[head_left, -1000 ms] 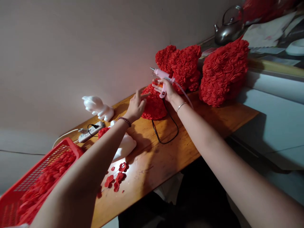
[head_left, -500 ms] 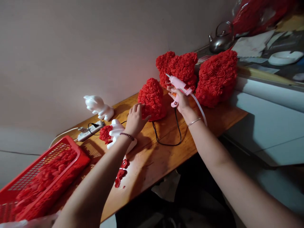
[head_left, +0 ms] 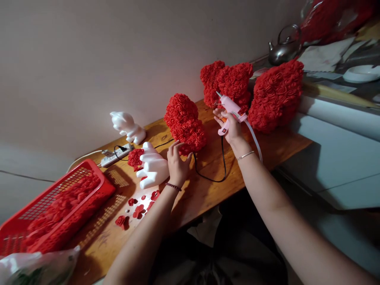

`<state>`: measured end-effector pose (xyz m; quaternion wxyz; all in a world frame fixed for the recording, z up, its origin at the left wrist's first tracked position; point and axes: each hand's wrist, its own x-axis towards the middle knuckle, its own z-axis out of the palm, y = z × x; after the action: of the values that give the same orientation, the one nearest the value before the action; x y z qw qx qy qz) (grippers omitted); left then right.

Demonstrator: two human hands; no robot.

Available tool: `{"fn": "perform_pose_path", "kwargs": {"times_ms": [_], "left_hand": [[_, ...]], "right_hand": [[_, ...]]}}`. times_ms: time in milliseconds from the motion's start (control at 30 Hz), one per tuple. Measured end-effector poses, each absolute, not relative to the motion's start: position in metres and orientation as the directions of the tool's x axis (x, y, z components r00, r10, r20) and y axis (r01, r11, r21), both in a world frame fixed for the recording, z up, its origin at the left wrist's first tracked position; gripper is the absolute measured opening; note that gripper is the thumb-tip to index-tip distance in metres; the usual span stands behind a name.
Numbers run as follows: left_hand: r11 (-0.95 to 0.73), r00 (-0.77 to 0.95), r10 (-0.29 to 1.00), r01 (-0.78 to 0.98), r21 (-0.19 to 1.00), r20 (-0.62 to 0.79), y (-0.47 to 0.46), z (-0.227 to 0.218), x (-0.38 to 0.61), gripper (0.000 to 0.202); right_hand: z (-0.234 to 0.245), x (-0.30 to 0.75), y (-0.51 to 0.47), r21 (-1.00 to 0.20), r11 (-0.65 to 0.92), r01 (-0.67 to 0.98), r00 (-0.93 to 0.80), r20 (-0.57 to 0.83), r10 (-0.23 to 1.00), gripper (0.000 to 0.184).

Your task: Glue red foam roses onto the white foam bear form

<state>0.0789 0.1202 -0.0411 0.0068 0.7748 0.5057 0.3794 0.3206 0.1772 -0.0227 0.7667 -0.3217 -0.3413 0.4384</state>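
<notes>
My right hand [head_left: 233, 128] is wrapped round the handle of a pink glue gun [head_left: 230, 106], its metal nozzle pointing up and left. A clear glue stick [head_left: 253, 138] trails from its back. My left hand [head_left: 178, 164] is open, thumb and fingers apart, at the base of a red rose-covered figure [head_left: 184, 122]; whether the fingertips touch it I cannot tell. Just left of that hand lies a white foam bear [head_left: 154, 166] with red roses [head_left: 135, 158] on one end. Loose red roses and petals [head_left: 139, 211] are scattered on the wooden table [head_left: 204, 190].
More red rose bears [head_left: 234, 83] and a large rose-covered shape [head_left: 276, 95] stand at the back right. A plain white bear [head_left: 127, 126], a power strip [head_left: 117, 155] and a red basket [head_left: 97, 178] of petals are on the left. A black cord [head_left: 224, 166] loops across the table.
The rose-covered figure has turned and shifted left. My left hand has drawn back down from its side, uncovering the foam bear and loose roses. The glue gun stays in my right hand.
</notes>
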Motion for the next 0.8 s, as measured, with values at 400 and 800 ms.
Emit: {"fn": "perform_pose_path", "kwargs": {"times_ms": [400,800], "left_hand": [[-0.574,0.184,0.693,0.725,0.380,0.697,0.116,-0.052,0.087,0.038],[-0.577,0.317,0.744,0.750,0.325,0.589,0.095,-0.034,0.084,0.023]], "right_hand": [[-0.040,0.308,0.192,-0.605,0.191,-0.773,0.212,0.038,0.977,0.022],[-0.044,0.300,0.192,-0.477,0.146,-0.867,0.194,-0.053,0.980,0.019]]}}
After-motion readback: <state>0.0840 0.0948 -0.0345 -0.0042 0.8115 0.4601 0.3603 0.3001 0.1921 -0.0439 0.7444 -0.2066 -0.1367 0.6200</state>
